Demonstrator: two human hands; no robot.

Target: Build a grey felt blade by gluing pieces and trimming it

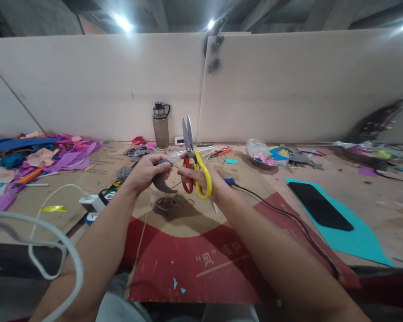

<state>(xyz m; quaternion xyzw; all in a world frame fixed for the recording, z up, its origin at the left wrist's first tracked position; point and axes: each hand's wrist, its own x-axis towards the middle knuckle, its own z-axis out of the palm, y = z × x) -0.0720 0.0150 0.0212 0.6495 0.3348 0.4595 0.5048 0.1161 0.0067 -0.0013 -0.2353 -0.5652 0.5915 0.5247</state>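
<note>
My left hand (151, 172) pinches a curved, dark grey piece (163, 182) that tapers to a point at its lower right. Held in my right hand (203, 176) are scissors (188, 138) with one red and one yellow handle, their blades pointing up and slightly parted. A thin grey cord (176, 166) runs between the fingertips of both hands. Under the hands, a loose coil of dark cord (166, 204) lies on the brown and red cardboard (195, 257).
A bottle (161, 127) stands by the white partition (121, 89). Colored scraps (42, 156) cover the left side. A white cable (77, 264) loops at lower left. At right, a black phone (319, 205) rests on a turquoise sheet (362, 237); a dish (262, 163) holds scraps.
</note>
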